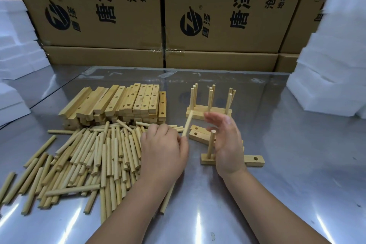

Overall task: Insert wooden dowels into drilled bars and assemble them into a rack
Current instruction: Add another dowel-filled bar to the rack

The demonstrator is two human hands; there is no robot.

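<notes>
**One dowel in hand, one already standing in the bar**

At the far left, white foam blocks (13, 45) are stacked at the edge of the shiny metal table (297, 184). Next comes a wide heap of loose dowels (83, 156) lying flat and crisscrossed on the table. Behind the heap is a stack of drilled bars (122, 103), with the holes showing on their upper faces.

The left hand (164, 148) sits at the right edge of the heap with its fingers curled. It pinches the lower end of a single dowel (187, 125), which slants up and away from the person and is a little blurred.

Just to the right, a bar (255, 160) lies flat on the table. One upright dowel (211, 142) stands in a hole near its left end, and an unfilled hole shows near its right end. The right hand (225, 142) is held on edge above the middle of this bar, palm facing left and fingers straight and spread. It grips nothing. Whether the palm touches the upright dowel cannot be told. Two more bars (198, 133) lie flat just behind.

Farther back, finished bars (210, 111) sit side by side with dowels standing in three clusters.

Printed cardboard boxes (217, 16) form a wall along the back, and more foam (332, 65) is piled at the right.
</notes>
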